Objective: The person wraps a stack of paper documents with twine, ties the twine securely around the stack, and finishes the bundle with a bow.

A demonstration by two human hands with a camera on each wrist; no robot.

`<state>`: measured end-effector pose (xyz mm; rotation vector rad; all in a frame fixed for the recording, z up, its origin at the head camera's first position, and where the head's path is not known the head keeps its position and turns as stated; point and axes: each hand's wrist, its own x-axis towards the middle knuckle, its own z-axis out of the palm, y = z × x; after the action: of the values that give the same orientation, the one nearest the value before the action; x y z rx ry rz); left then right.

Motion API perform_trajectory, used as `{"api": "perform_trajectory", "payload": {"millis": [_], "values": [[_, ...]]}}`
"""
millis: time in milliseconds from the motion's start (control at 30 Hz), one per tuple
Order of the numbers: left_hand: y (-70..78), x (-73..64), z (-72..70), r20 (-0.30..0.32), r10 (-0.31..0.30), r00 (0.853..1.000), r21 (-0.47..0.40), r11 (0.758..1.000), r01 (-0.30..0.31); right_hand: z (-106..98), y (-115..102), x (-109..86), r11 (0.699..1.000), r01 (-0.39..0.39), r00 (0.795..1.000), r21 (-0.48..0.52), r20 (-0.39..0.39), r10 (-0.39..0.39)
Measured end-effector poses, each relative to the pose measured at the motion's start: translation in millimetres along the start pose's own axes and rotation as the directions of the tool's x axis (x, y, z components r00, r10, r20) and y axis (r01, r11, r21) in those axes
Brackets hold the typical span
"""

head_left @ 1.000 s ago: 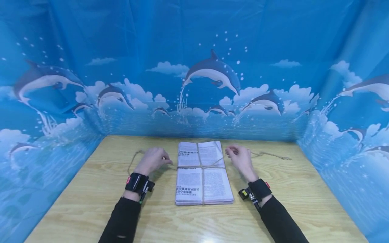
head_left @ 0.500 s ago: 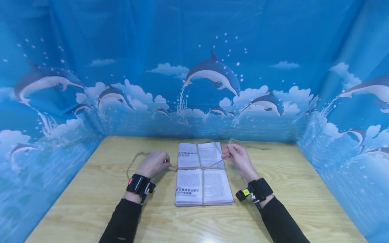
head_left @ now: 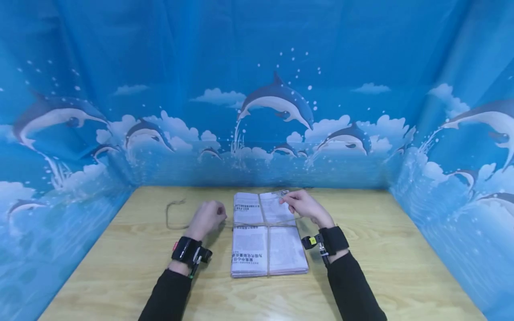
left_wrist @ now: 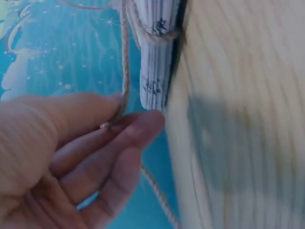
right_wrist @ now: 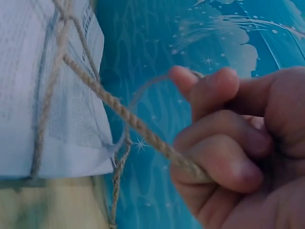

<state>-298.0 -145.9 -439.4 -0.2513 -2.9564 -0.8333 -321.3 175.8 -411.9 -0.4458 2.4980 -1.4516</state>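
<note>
A stack of folded newspapers (head_left: 249, 254) lies in the middle of the table, bound by twine (head_left: 267, 249) that runs lengthwise and crosswise and meets near the centre. Left of the stack, my left hand (head_left: 206, 218) pinches one end of the twine between thumb and fingers; the left wrist view shows the strand (left_wrist: 126, 62) rising taut from the fingertips. My right hand (head_left: 308, 207) is over the stack's upper right edge. In the right wrist view, its curled fingers (right_wrist: 214, 155) grip the other strand (right_wrist: 128, 119), which slants up to the crossing.
A loose tail of twine (head_left: 167, 216) curves on the wooden table (head_left: 120, 263) left of my left hand. Behind the table and along both sides hangs a blue curtain (head_left: 192, 169) printed with dolphins.
My right hand has shifted left and over the stack's upper right edge, drawing the right tail of twine off its earlier place. My left hand, still pinching, has moved slightly right.
</note>
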Motion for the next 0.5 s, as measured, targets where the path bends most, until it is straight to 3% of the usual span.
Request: {"api": "perform_trajectory", "payload": {"millis": [133, 267, 300, 400, 500], "values": [[3.4, 3.8, -0.5, -0.067, -0.036, 0.997, -0.190, 0.982, 0.023, 2, -4, 2.0, 0.999, -0.001, 0.999, -0.034, 0.048, 0.003], [9.7, 4.2, -4.7, -0.174, -0.039, 0.984, -0.418, 0.908, -0.038, 8, -3, 6.6, 0.998, 0.007, 1.000, -0.067, 0.022, -0.005], [11.3, 5.0, -5.4, -0.209, -0.034, 0.977, -0.439, 0.896, -0.063, 10, -4, 7.6, 0.997, 0.016, 1.000, -0.076, 0.013, -0.015], [16.9, 8.6, -5.7, -0.291, -0.018, 0.957, -0.427, 0.897, -0.113, 12, -9, 8.9, 0.997, 0.034, 0.999, -0.075, -0.013, -0.035], [23.5, 13.6, -4.6, -0.313, -0.006, 0.950, -0.439, 0.888, -0.139, 14, -14, 11.2, 0.994, 0.069, 0.997, -0.084, -0.014, -0.070]]}}
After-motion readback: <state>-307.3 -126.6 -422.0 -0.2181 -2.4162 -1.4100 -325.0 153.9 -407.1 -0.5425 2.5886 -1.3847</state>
